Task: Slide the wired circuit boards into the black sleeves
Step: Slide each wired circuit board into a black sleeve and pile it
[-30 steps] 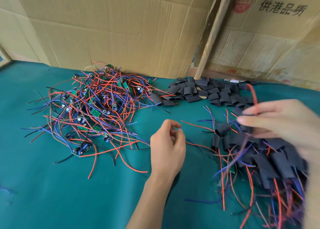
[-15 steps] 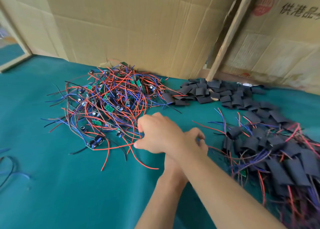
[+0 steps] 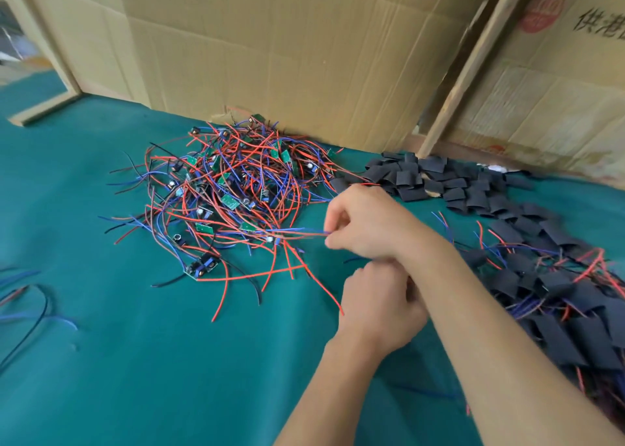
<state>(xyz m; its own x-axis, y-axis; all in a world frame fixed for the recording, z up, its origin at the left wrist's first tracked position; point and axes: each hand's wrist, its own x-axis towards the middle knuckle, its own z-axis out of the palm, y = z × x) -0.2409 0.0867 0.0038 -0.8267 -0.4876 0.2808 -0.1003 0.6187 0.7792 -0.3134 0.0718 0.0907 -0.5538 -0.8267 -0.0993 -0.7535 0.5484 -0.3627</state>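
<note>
Head view: pick step, pulling the next board out of the tangle.
Right hand reaches across the left arm, fingers pinching a bundle of red and blue wires at the near edge of the wired circuit boards. Left hand sits just under it, fingers curled, contents hidden. Empty black sleeves lie beyond the fingers on the worktop; sleeved ones to the right. Next, probably: draw one board clear without dragging the pile, then fetch a sleeve.
</note>
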